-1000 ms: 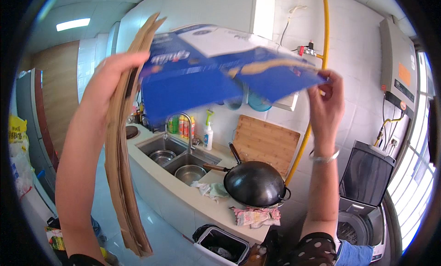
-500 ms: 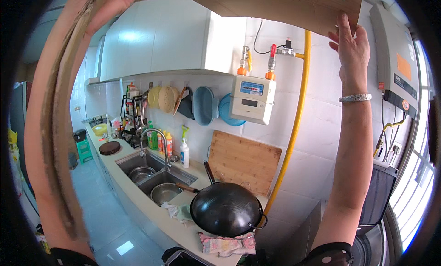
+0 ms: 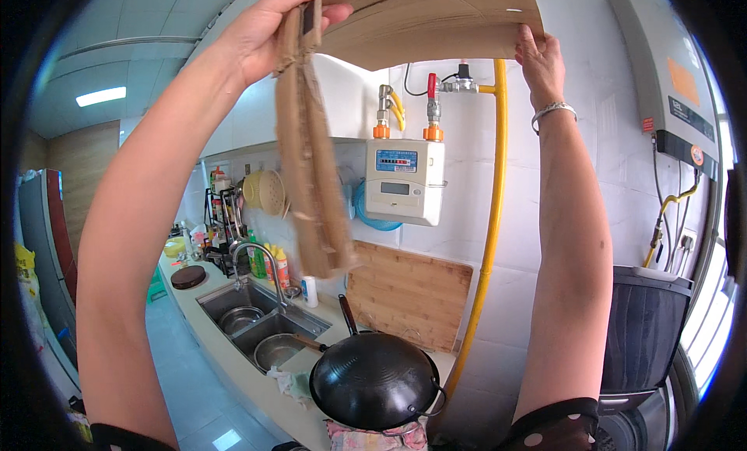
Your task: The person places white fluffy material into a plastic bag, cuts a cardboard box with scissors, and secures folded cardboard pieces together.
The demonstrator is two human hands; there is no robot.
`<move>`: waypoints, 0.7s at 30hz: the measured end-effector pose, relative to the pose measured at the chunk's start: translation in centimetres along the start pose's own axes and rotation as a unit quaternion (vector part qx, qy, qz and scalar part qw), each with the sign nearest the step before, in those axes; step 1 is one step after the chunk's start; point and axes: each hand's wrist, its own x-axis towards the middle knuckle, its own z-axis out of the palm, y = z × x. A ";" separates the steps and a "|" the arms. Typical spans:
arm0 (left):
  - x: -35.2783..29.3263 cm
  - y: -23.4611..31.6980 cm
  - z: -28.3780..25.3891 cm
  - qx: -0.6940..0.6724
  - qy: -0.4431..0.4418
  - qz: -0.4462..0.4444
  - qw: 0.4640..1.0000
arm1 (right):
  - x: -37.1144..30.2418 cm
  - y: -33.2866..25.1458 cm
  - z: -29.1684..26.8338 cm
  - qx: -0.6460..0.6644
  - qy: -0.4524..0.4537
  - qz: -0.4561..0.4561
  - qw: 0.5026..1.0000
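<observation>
Both my arms are raised, with a brown cardboard sheet [image 3: 436, 32] held up in front of the white wall cabinet. My left hand [image 3: 268, 35] grips its left end. From that hand hangs a long folded cardboard strip [image 3: 313, 163], its lower end blurred; I cannot tell whether it joins the sheet. My right hand [image 3: 541, 66] pinches the sheet's lower right corner, some fingers hidden behind it. Below the sheet, a white gas meter [image 3: 406, 182] hangs on the wall beside a yellow pipe [image 3: 492, 210].
An upturned black wok [image 3: 375, 381] rests on a cloth [image 3: 377, 438] at the counter's near end. Behind it leans a wooden cutting board [image 3: 411, 291]. A double sink [image 3: 261, 326] lies to the left. On the right are a grey water heater [image 3: 661, 77] and a washing machine [image 3: 642, 334].
My left hand has moved right and down, carrying the hanging strip from the far left to before the cabinet. My right hand and the sheet sit lower and further left in view.
</observation>
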 end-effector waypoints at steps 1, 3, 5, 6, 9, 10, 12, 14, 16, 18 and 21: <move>0.4 -1.0 0.5 0.005 0.014 -0.003 1.000 | 0.1 1.5 0.2 0.025 -0.009 0.017 1.000; 1.2 -2.7 2.2 0.013 0.041 -0.001 0.999 | -0.2 2.7 0.6 0.094 -0.015 0.041 0.995; 2.0 -3.3 2.6 0.023 0.017 -0.035 0.999 | -1.2 3.1 0.6 0.184 -0.006 0.063 0.981; 2.6 -4.0 3.0 0.039 0.024 -0.039 0.998 | -1.0 4.5 1.1 0.154 0.010 0.060 0.986; 4.3 -5.1 5.1 0.042 0.030 -0.054 0.997 | -1.0 6.5 2.3 0.156 0.010 0.028 0.987; 5.2 -5.5 5.6 0.011 0.041 -0.058 0.997 | -1.0 7.1 2.4 0.207 -0.001 0.031 0.978; 5.9 -4.9 4.7 0.012 0.039 -0.080 0.996 | -2.1 5.3 3.2 0.278 -0.003 0.055 0.959; 7.5 -5.2 3.3 0.009 -0.018 -0.141 0.990 | -1.8 5.4 3.0 0.317 0.007 0.069 0.946; 7.8 -5.7 3.8 0.024 0.000 -0.130 0.991 | -1.1 5.6 3.0 0.286 0.029 0.060 0.956; 8.3 -6.4 4.6 0.018 0.001 -0.137 0.990 | -1.6 5.4 2.9 0.286 0.051 0.086 0.953; 8.8 -7.2 5.1 0.026 -0.011 -0.131 0.991 | -0.9 7.0 2.5 0.218 0.020 0.068 0.973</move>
